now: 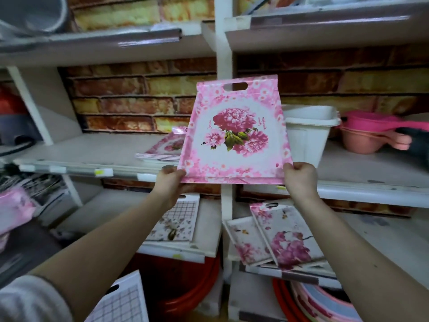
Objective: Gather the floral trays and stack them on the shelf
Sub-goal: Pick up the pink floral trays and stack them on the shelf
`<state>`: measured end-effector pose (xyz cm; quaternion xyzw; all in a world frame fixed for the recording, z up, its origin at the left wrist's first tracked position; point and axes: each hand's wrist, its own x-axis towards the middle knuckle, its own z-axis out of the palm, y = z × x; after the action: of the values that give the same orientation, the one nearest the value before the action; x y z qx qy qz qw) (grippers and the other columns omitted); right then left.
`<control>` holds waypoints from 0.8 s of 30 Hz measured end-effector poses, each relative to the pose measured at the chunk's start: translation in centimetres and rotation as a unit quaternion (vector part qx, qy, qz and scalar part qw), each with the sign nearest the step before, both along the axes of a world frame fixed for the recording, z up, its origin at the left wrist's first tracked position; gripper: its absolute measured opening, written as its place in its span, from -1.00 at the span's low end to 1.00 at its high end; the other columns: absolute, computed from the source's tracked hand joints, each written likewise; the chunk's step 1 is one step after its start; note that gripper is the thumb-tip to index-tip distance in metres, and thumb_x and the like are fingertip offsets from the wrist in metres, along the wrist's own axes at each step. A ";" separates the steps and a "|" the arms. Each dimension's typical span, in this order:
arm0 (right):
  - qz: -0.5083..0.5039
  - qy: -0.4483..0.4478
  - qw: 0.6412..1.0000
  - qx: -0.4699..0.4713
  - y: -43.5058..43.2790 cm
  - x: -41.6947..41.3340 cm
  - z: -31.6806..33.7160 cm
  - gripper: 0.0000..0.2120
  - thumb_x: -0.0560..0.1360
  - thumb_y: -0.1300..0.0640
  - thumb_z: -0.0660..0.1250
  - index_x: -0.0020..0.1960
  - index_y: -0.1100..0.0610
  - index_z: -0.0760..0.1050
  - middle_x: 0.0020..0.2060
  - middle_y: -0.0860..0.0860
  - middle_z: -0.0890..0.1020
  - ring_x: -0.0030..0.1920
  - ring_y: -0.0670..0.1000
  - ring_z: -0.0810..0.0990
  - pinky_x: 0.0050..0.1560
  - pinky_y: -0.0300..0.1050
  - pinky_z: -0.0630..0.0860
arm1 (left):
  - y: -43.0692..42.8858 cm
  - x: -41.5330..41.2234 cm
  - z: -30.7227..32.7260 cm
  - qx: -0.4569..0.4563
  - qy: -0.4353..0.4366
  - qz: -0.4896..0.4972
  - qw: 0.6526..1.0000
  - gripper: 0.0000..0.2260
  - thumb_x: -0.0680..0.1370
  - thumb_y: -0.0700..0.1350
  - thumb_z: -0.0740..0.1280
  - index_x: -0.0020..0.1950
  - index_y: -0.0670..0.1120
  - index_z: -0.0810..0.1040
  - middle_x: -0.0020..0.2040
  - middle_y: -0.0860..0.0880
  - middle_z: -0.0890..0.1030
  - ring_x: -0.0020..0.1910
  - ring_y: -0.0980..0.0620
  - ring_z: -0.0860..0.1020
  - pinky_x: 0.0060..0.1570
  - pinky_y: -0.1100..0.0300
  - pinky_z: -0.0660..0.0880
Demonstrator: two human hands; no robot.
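The left hand [170, 182] and right hand [300, 180] grip the near left and right corners of the pink floral tray [234, 133], fingers curled round its near edge. The tray is held tilted above the front edge of the middle shelf [92, 151], handle slot farthest away. Behind its left side a stack of floral trays [160, 151] lies on that shelf; a white bin [308, 129] stands behind its right side.

Two hands [170, 182] [300, 180], one held pink tray [234, 135], two floral trays [246, 242] [290, 242] lying lower right, one white tub [308, 131].
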<state>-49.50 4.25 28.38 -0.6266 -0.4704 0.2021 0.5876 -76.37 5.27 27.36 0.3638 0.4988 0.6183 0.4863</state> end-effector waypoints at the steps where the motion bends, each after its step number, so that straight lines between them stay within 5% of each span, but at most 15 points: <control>1: 0.003 -0.001 1.000 0.001 0.0 -1.1 0.0 -0.55 0.49 0.25 0.22 -0.52 0.12 0.14 -0.57 0.03 0.17 -0.50 0.03 0.15 -0.48 -0.11 0.16 | -0.4 -1.1 0.0 0.004 -0.009 0.012 1.000 -0.96 0.55 -0.32 0.23 -0.03 -0.30 0.42 -0.10 -0.19 0.52 -0.34 -0.06 0.64 -0.45 0.18 0.59; 6: 0.054 0.017 0.998 0.012 -0.7 -9.8 -0.5 -0.53 0.46 0.28 0.22 -0.54 0.06 0.11 -0.69 -0.09 0.13 -0.51 -0.01 0.10 -0.44 -0.09 0.05 | -2.5 -10.1 -0.2 0.011 -0.022 0.074 0.997 -0.91 0.53 -0.21 0.33 -0.13 -0.22 0.47 -0.15 -0.14 0.56 -0.21 -0.03 0.59 -0.42 0.24 0.58; 13: 0.109 0.011 0.994 0.013 -3.5 -26.0 -1.5 -0.58 0.45 0.28 0.26 -0.53 0.10 0.24 -0.56 0.01 0.32 -0.46 -0.01 0.31 -0.33 -0.10 0.19 | -9.5 -25.6 -0.4 0.033 -0.035 0.150 0.987 -0.88 0.55 -0.33 0.24 -0.18 -0.21 0.44 -0.19 -0.15 0.54 -0.23 -0.04 0.55 -0.43 0.21 0.60; 20: 0.163 0.009 0.986 0.007 -7.4 -37.8 -3.0 -0.51 0.46 0.32 0.23 -0.56 0.05 0.14 -0.62 -0.06 0.17 -0.55 -0.06 0.15 -0.44 -0.12 0.06 | -15.0 -37.0 -1.2 0.021 -0.022 0.190 0.981 -0.87 0.55 -0.32 0.26 -0.18 -0.17 0.45 -0.19 -0.12 0.53 -0.24 -0.01 0.54 -0.43 0.23 0.60; 24: 0.184 0.018 0.983 -0.011 -8.3 -40.6 -4.0 -0.68 0.47 0.29 0.23 -0.44 0.15 0.34 -0.54 0.00 0.34 -0.51 -0.04 0.29 -0.40 -0.11 0.17 | -16.4 -40.1 -2.7 0.000 -0.027 0.210 0.977 -0.95 0.53 -0.31 0.29 -0.05 -0.20 0.46 -0.18 -0.11 0.54 -0.29 -0.01 0.56 -0.48 0.27 0.55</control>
<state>-90.12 -4.08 24.39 -0.5320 -0.5651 0.3229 0.5416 -116.48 -11.16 24.67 0.2344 0.5511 0.7158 0.3592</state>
